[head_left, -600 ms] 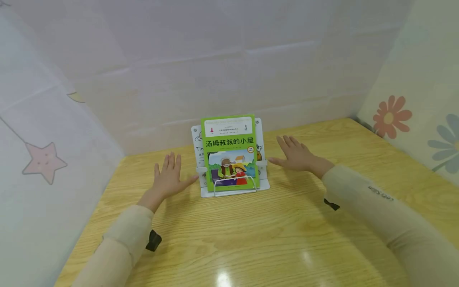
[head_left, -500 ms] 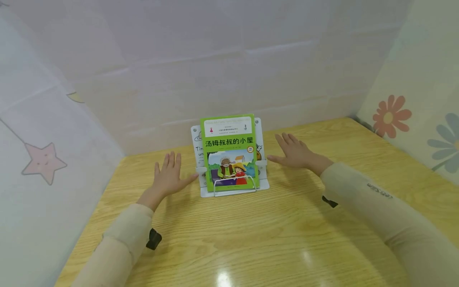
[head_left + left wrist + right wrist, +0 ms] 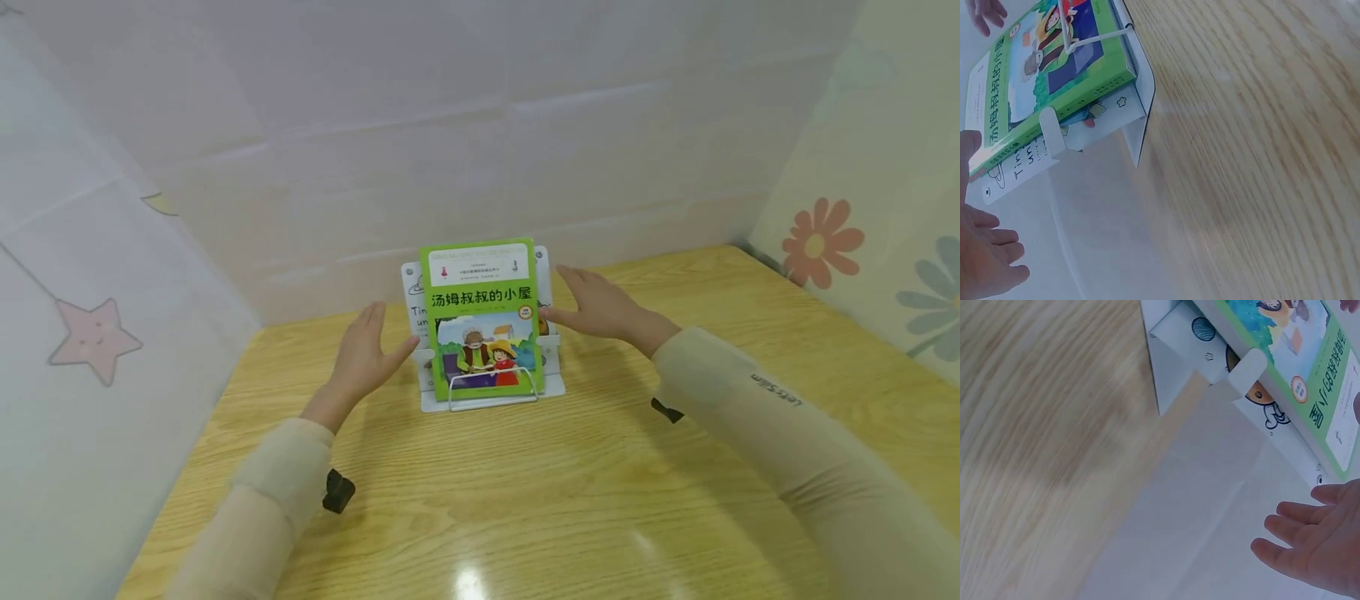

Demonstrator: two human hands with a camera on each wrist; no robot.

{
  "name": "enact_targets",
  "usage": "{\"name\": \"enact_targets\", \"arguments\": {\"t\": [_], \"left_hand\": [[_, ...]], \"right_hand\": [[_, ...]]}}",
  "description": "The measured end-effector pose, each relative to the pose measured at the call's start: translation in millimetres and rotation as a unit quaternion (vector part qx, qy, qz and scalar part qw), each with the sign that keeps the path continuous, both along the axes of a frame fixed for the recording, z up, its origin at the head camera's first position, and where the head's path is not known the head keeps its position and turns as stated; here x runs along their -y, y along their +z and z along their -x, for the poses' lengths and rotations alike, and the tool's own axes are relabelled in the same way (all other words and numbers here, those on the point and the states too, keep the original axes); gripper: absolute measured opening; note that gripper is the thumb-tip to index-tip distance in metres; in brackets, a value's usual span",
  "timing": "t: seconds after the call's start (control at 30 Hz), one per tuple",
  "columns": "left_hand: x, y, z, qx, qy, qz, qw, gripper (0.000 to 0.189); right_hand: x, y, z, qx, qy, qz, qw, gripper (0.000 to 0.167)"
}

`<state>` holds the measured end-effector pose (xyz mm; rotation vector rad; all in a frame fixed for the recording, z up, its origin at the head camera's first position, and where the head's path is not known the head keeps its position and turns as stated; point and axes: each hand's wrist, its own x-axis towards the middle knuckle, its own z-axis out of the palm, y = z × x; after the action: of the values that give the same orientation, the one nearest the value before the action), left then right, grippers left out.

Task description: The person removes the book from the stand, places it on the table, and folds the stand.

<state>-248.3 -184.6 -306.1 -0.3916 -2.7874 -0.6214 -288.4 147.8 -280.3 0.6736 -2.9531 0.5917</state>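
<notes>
A green picture book (image 3: 486,302) stands upright, leaning on a white metal book stand (image 3: 554,387) with cartoon drawings. A wire bar (image 3: 492,406) loops across the foot of its cover, and side tabs (image 3: 1052,133) flank it. My left hand (image 3: 362,358) is beside the left side, fingers extended, thumb right at the stand's edge. At the right side my right hand (image 3: 606,308) has straight fingers, its thumb overlapping the stand's edge. In the right wrist view, the right-hand fingers (image 3: 1291,531) reach beside the stand's backboard.
The stand rests on a wood-grain table (image 3: 480,492) near its far edge. A pale wall covering (image 3: 480,150) rises behind, with a flower-patterned one (image 3: 885,167) on the right and a star-patterned one (image 3: 75,450) on the left.
Both hands have moved inward and a little farther forward, closer to the book and stand. The left-hand fingers have drawn together. Book and stand stay in place.
</notes>
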Motion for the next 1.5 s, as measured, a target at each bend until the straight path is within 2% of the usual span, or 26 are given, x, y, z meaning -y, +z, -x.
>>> {"name": "enact_targets", "arguments": {"t": [0.27, 0.47, 0.57, 0.8, 1.03, 1.3, 1.5], "left_hand": [[-11.0, 2.1, 4.0, -0.008, 0.006, -0.095, 0.9954, 0.067], [-19.8, -3.2, 9.3, -0.049, 0.011, -0.167, 0.9847, 0.056], [-23.9, -5.4, 12.3, -0.067, 0.009, -0.206, 0.9762, 0.050], [-33.3, -11.7, 15.7, -0.050, 0.004, -0.321, 0.9459, 0.040], [-40.1, -18.2, 13.5, -0.030, 0.005, -0.355, 0.9342, 0.038], [-44.2, -23.2, 15.2, -0.023, 0.028, -0.368, 0.9292, 0.035], [-47.6, -24.0, 15.5, -0.013, 0.039, -0.380, 0.9242, 0.034]], "right_hand": [[12, 7.0, 0.1, -0.015, -0.017, 0.046, 0.9987, 0.078], [22, -1.4, -0.8, -0.023, -0.049, 0.142, 0.9884, 0.065], [26, -7.0, -1.7, -0.012, -0.061, 0.200, 0.9778, 0.060], [31, -16.7, -4.2, 0.000, -0.081, 0.295, 0.9521, 0.051], [34, -24.9, -5.1, 0.014, -0.087, 0.343, 0.9352, 0.043], [40, -33.3, -7.0, 0.052, -0.097, 0.387, 0.9156, 0.041], [43, -38.9, -5.9, 0.063, -0.094, 0.406, 0.9067, 0.040]]}}
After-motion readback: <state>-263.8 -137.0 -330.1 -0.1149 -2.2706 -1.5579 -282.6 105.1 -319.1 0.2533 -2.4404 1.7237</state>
